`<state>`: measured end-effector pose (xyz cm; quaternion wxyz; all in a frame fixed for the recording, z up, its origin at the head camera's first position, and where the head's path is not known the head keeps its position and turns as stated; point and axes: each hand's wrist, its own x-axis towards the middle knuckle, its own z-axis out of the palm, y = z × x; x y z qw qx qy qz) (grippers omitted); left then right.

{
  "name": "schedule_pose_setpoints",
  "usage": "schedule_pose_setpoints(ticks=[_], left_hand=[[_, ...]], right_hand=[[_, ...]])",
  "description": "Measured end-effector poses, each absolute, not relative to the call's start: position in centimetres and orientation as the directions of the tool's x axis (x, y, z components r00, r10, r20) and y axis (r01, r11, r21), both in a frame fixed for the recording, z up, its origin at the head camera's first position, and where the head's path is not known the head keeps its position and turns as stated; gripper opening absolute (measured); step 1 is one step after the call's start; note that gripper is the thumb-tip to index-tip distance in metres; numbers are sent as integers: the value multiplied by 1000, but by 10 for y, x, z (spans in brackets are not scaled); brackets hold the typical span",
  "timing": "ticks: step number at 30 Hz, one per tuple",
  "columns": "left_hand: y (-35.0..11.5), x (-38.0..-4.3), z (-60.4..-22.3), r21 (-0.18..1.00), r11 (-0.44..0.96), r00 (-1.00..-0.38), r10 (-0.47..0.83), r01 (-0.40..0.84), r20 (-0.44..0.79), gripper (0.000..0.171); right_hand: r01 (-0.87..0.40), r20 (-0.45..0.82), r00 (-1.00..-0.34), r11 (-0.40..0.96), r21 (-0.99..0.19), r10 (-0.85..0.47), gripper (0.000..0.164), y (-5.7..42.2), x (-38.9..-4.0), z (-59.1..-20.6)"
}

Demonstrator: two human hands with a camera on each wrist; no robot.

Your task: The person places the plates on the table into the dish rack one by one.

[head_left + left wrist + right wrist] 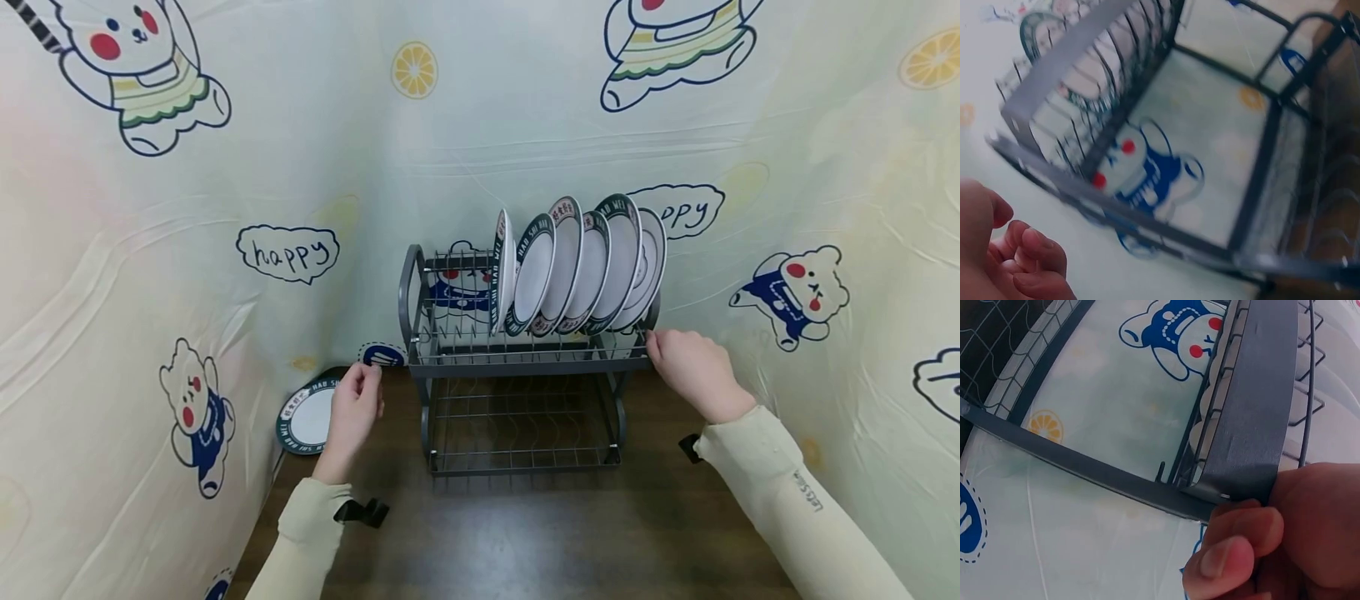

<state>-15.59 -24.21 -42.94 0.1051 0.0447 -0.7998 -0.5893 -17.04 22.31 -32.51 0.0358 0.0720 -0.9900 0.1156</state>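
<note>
A grey two-tier dish rack [525, 367] stands on the dark table. Several white plates [534, 279] with green patterned rims stand on edge in its upper tier, toward the right. My right hand [693, 371] grips the rack's front right corner; the right wrist view shows its fingers [1229, 556] curled under the frame there. Left of the rack, my left hand [354, 408] holds nothing, its fingers loosely curled and apart from the frame. Behind it, a plate [303, 417] with a green rim leans by the cloth, partly hidden by that hand.
The rack's lower tier [517, 458] is a wire shelf close to the table. A pale cloth [465, 125] printed with bears and orange slices hangs behind and along both sides. Dark wooden tabletop [517, 542] stretches in front of the rack.
</note>
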Motion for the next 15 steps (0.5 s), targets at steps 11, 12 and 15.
schedule_pose_setpoints(ticks=[11, 12, 15], left_hand=[[-289, -164, -486, 984, 98, -918, -383, -150, -102, 30], [-293, -164, -491, 981, 92, -911, -394, -169, -120, 29], [-306, -163, -506, 974, 81, -891, -426, -212, -158, 26]], right_hand=[[-136, 70, -990, 963, -233, -123, 44, 224, -170, -327], [-138, 72, -990, 963, -232, -125, 45, 224, -170, -327], [-140, 68, -989, 964, -228, -128, 44, 223, -170, -326]])
